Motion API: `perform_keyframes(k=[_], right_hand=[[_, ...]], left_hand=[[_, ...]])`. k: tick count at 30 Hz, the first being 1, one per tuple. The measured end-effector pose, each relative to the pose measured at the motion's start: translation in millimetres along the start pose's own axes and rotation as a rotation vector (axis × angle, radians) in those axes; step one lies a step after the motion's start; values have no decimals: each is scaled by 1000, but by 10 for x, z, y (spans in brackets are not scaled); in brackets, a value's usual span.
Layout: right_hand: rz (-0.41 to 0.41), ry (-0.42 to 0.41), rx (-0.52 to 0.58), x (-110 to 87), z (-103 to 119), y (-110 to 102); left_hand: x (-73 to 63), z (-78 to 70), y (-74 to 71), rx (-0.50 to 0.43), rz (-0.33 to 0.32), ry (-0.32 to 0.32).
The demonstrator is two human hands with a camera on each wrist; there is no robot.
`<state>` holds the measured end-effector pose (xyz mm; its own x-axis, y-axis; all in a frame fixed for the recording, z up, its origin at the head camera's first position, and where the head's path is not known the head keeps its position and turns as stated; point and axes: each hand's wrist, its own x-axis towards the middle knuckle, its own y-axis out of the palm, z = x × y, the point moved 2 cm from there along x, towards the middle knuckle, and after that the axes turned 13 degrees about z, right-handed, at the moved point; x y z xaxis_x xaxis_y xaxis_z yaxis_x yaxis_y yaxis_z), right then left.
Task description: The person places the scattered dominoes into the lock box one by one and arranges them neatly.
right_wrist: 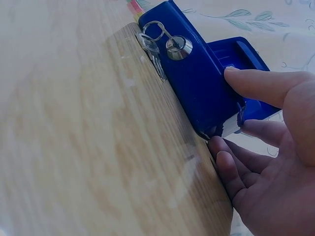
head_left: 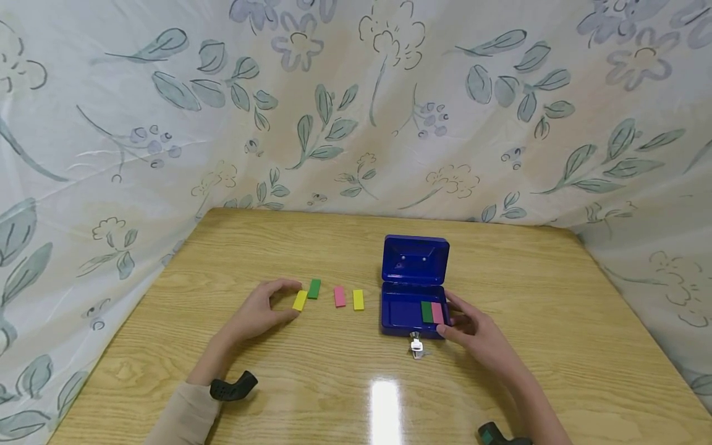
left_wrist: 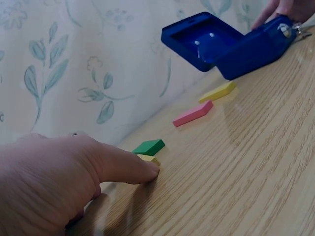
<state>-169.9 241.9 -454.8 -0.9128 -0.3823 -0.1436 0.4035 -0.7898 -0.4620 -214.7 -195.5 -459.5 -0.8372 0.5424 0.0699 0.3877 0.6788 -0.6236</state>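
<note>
At the left of the row, my left hand (head_left: 259,312) pinches a small yellow block (head_left: 300,300) between thumb and fingers, down at the table. In the left wrist view the hand (left_wrist: 54,172) hides most of this block. Just beyond it lies a green block (head_left: 314,288). A blue metal cash box (head_left: 402,315) stands with its lid (head_left: 415,259) raised. Inside, against the right wall, a green block (head_left: 426,312) and a pink block (head_left: 437,313) lie side by side. My right hand (head_left: 478,334) grips the box's right side, thumb on the front rim (right_wrist: 234,73).
Between the left hand and the box lie a pink block (head_left: 340,296) and another yellow block (head_left: 358,300). Keys (head_left: 416,347) hang from the lock (right_wrist: 178,47) on the box's front. A floral curtain (head_left: 356,123) borders the wooden table (head_left: 311,371) behind.
</note>
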Motion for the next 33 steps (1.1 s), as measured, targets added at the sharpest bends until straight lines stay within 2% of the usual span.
perform_keyframes(k=[9,17,25,33], right_hand=[[-4,-11,-15,-1,0,-18],[0,-7,-19,4,-18,-2],[-4,8,-9,-4,-15,5],[-2,4,-14,2,5,7]], left_hand=[[18,1,11,-11,-27,12],[-10,6,21,55,-85,-5],[-24,-27,15,113,-131,4],[-27,-17,11,115,-166,-3]])
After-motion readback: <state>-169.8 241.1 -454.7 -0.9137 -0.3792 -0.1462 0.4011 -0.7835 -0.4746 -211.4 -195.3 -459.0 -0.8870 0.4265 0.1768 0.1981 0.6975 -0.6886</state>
